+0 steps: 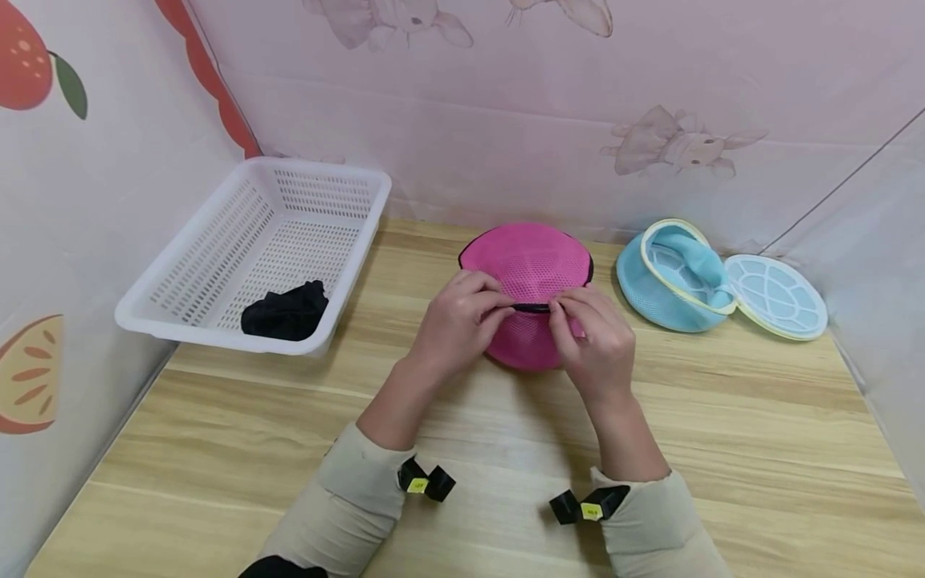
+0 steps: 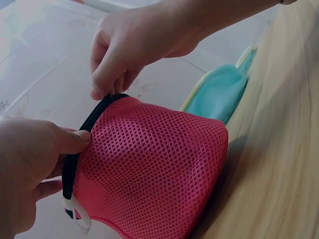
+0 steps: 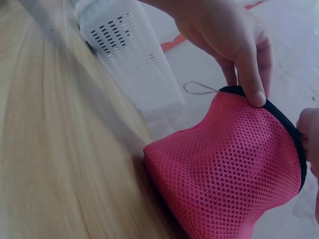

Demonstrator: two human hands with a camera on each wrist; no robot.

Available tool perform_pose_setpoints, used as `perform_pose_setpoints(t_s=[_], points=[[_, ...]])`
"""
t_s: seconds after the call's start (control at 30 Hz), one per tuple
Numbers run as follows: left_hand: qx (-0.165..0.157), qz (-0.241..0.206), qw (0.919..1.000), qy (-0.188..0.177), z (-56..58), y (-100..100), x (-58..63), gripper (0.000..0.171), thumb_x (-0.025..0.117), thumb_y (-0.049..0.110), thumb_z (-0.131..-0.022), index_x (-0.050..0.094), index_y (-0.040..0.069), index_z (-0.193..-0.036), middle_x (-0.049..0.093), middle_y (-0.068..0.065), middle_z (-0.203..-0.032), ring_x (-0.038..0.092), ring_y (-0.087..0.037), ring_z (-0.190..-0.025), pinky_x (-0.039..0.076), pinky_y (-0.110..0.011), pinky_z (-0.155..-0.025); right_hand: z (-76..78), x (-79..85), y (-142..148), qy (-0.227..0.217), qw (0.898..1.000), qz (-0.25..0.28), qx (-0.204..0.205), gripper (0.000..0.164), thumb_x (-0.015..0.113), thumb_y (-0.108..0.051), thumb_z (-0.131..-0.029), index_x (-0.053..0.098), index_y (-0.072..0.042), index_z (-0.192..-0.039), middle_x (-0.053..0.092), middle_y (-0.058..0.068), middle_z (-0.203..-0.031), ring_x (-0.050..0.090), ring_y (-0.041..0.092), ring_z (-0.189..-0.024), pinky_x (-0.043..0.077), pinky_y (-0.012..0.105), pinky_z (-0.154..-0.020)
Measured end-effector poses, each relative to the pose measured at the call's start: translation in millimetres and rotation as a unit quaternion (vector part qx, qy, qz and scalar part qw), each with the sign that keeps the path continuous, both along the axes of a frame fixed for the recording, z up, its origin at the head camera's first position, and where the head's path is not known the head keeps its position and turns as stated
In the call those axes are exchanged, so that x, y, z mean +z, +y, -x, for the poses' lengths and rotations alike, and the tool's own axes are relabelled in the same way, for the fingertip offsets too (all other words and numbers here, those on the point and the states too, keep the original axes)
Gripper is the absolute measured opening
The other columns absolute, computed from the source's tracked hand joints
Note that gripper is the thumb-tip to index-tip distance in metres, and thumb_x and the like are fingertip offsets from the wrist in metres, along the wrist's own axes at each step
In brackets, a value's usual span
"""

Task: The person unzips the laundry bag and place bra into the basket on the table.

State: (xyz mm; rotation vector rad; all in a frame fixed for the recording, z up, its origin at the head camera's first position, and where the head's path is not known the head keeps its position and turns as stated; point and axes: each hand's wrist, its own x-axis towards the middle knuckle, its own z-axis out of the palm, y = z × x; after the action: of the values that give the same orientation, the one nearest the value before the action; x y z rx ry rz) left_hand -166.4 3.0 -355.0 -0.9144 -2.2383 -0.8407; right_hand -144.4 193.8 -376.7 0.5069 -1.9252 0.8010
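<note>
A pink mesh laundry bag (image 1: 531,345) with a black zippered edge (image 2: 84,127) stands on the table between my hands, its lid part (image 1: 523,253) leaning behind it. My left hand (image 1: 455,325) pinches the black edge on the left, thumb on the near side. On the right, my right hand (image 1: 600,341) pinches the same edge between thumb and fingers; whatever small part lies inside that pinch is hidden. A white loop (image 3: 199,88) hangs from the bag's edge beside my left hand.
At the left stands a white slotted basket (image 1: 354,277) with a black cloth (image 1: 285,311) inside. Back right, a blue mesh bag (image 1: 650,293) with yellow trim lies with its round lid (image 1: 780,297) folded out. Fabric-covered walls (image 1: 506,160) border the wooden table (image 1: 491,482).
</note>
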Motion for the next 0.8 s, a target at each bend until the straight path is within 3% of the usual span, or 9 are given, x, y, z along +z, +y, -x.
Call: perform_pose_setpoints(t_s=[0.17,0.43,0.8], points=[[0.006,-0.002,0.9999,-0.009,-0.2,-1.6,0.7,0.008,0.076,0.011,-0.085,0.080,0.008,-0.092,0.067,-0.003,-0.093,0.058,-0.018,-0.090,0.050,-0.026,-0.082,-1.7,0.5,0.2,-0.007,1.000,-0.003,-0.004,0.016,0.069,-0.009,-0.088,0.076,0.005,-0.088,0.074,0.016,-0.090,0.069,0.031,-0.090,0.053,0.033,-0.093],[0.006,0.008,1.0000,-0.002,-2.2,0.9,0.7,0.010,0.076,0.011,-0.085,0.079,0.007,-0.094,0.067,-0.004,-0.093,0.058,-0.019,-0.090,0.049,-0.027,-0.082,-3.6,1.5,-1.1,-0.006,1.000,-0.024,-0.011,0.015,0.072,-0.010,-0.087,0.076,0.004,-0.089,0.074,0.015,-0.089,0.069,0.029,-0.086,0.055,0.037,-0.086],[-0.002,0.024,0.9995,0.020,-6.4,9.7,-1.1,0.009,0.075,0.009,-0.085,0.079,0.006,-0.093,0.068,-0.004,-0.094,0.059,-0.020,-0.090,0.049,-0.030,-0.084,-5.9,0.3,-11.6,0.017,0.999,-0.037,0.015,0.014,0.072,-0.010,-0.087,0.076,0.003,-0.084,0.073,0.013,-0.084,0.067,0.028,-0.078,0.056,0.039,-0.075]])
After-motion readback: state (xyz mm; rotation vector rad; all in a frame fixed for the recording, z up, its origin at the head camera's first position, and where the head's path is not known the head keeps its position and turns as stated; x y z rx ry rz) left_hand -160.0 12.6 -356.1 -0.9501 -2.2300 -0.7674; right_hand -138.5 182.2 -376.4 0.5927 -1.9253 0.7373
